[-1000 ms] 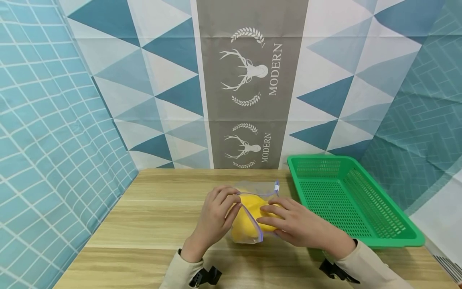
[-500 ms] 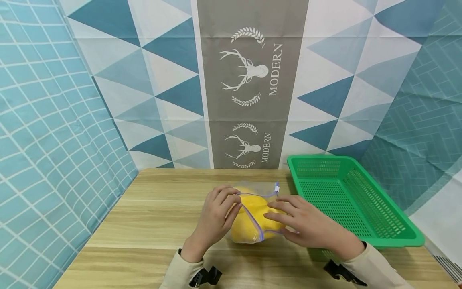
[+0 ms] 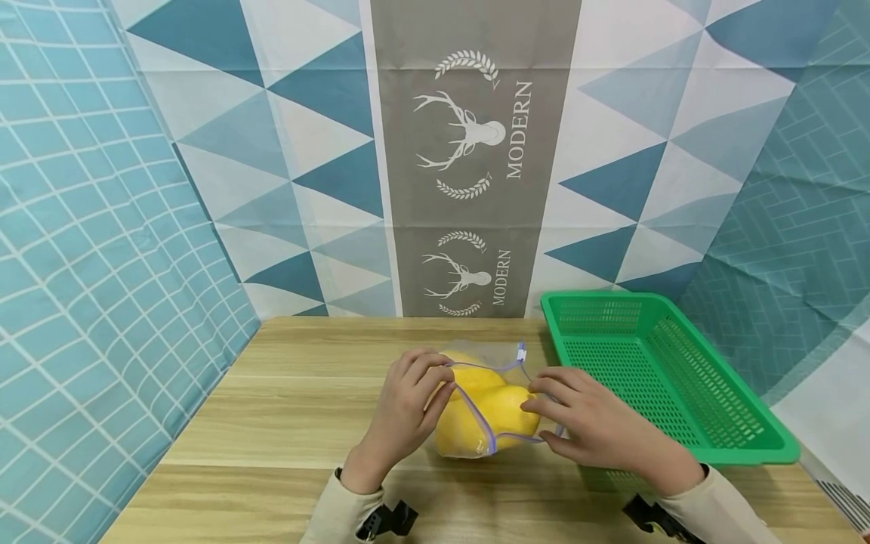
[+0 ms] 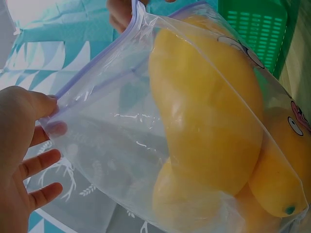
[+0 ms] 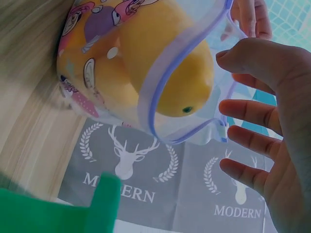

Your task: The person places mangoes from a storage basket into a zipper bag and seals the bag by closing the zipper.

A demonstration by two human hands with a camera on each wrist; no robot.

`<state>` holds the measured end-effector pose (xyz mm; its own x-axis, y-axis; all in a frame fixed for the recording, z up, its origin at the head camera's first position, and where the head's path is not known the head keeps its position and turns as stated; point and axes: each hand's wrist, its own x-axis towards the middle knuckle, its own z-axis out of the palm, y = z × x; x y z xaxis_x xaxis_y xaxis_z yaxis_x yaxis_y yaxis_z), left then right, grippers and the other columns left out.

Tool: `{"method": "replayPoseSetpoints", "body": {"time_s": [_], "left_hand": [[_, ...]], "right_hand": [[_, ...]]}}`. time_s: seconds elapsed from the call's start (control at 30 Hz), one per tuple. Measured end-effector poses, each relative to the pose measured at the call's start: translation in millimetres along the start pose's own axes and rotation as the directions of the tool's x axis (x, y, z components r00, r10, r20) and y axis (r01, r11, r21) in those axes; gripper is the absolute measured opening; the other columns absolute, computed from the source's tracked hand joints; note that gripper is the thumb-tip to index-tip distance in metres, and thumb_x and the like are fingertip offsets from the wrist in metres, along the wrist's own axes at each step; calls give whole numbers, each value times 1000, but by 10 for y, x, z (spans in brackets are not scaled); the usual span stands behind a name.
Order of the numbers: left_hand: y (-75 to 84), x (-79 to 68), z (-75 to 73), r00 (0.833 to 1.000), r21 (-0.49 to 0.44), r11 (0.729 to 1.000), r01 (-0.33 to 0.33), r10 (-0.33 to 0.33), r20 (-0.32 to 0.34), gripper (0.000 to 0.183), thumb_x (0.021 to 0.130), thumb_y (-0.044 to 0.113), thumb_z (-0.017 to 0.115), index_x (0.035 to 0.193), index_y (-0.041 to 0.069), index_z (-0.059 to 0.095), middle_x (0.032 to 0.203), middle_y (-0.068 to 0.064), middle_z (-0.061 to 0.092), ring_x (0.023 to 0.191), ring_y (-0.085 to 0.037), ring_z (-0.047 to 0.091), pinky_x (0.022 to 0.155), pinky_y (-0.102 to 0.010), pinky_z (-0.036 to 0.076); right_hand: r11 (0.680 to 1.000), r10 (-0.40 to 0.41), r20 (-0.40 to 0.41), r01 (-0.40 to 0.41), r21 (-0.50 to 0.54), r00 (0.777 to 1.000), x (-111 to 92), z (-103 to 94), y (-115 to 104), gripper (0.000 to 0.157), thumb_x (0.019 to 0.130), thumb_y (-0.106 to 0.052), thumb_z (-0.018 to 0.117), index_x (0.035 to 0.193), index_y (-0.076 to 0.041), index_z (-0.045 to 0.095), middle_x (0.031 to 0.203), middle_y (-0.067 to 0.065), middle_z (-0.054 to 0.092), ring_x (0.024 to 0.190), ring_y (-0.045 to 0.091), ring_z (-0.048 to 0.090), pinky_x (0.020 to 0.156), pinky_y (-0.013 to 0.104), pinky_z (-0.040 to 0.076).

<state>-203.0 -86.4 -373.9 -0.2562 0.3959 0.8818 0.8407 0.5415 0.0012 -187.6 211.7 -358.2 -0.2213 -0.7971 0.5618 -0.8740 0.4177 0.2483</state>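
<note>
A clear zip bag (image 3: 492,353) with a purple zip strip and printed cartoon figures lies on its side, mouth open toward the right. Several yellow mangoes (image 3: 511,412) fill it; the nearest one reaches to the mouth, its green-tipped end (image 5: 188,109) facing out. My left hand (image 3: 408,397) pinches the bag's edge between thumb and forefinger, other fingers spread, as the left wrist view shows. My right hand (image 3: 594,415) stands at the mouth with fingers spread, thumb (image 5: 243,56) near the zip strip and nothing gripped.
A green perforated plastic basket (image 3: 748,456) stands on the right of the wooden table (image 3: 285,423), close beside my right hand. A patterned cloth (image 3: 476,204) with deer heads hangs behind the table, and a blue tile-print cloth (image 3: 88,264) on the left.
My right hand has drawn back to the right, off the nearest mango, which now shows more fully at the bag's mouth. My left hand has stayed at the bag's edge.
</note>
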Motion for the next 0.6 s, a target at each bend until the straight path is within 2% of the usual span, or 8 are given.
{"method": "replayPoseSetpoints", "body": {"time_s": [0.07,0.4,0.6], "left_hand": [[0,-1,0,1000,0,1000,0,0,0,24,107,25,47,93,12,62,105,-6,65,105,-27,58,80,-45,48],[-6,3,9,1000,1,1000,-8,8,-7,24,107,25,47,93,12,62,104,-6,65,104,-28,58,79,-45,48],[-8,5,6,1000,2,1000,-8,8,-5,24,107,25,47,93,12,62,104,-6,65,104,-28,58,79,-45,48]], "right_hand": [[1000,3,-5,-3,0,1000,-26,9,10,29,100,-35,45,111,-17,65,112,4,62,107,27,56,86,47,50],[999,41,6,-41,21,999,-152,32,24,27,99,-39,50,104,-17,65,106,0,61,105,25,55,87,47,48],[997,70,18,-71,27,997,-196,45,3,36,101,-45,40,103,-19,66,106,-1,61,105,25,56,86,49,50]]}}
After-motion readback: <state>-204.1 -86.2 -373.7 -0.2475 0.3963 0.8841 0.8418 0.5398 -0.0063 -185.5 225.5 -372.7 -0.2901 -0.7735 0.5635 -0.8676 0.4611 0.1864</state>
